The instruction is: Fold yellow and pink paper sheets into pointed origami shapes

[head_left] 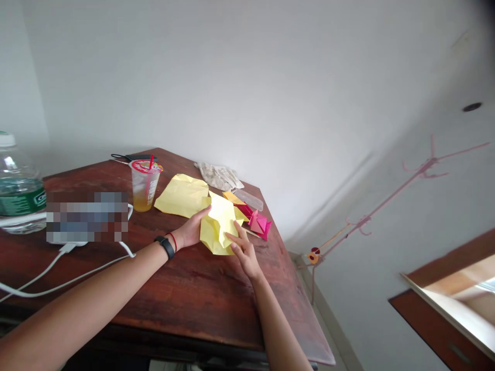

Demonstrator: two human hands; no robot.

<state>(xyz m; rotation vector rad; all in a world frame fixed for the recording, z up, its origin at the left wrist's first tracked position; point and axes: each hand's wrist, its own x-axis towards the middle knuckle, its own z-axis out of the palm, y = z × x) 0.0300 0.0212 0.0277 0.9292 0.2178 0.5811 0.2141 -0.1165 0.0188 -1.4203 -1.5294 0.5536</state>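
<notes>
A creased, partly folded sheet of yellow paper point(218, 221) is between my two hands above the dark wooden table. My left hand point(192, 226), with a black band and a red string at the wrist, grips its left edge; the fingers behind the paper are hidden. On the right side, my right hand point(246, 255) holds the paper, its fingertips resting on the front near a raised fold. Another yellow sheet point(183, 196) lies flat just behind my left hand. Pink folded paper point(259, 224) and an orange piece point(233, 198) lie beyond my right hand.
A cup with a red straw point(145, 188) and a water bottle point(21, 185) stand on the left. White cables point(77, 273) cross the table point(185, 299) near a blurred-out device. A crumpled pale cloth point(220, 176) and a clear plastic case point(249, 199) lie at the back. A pink rack point(363, 221) leans in view rightward.
</notes>
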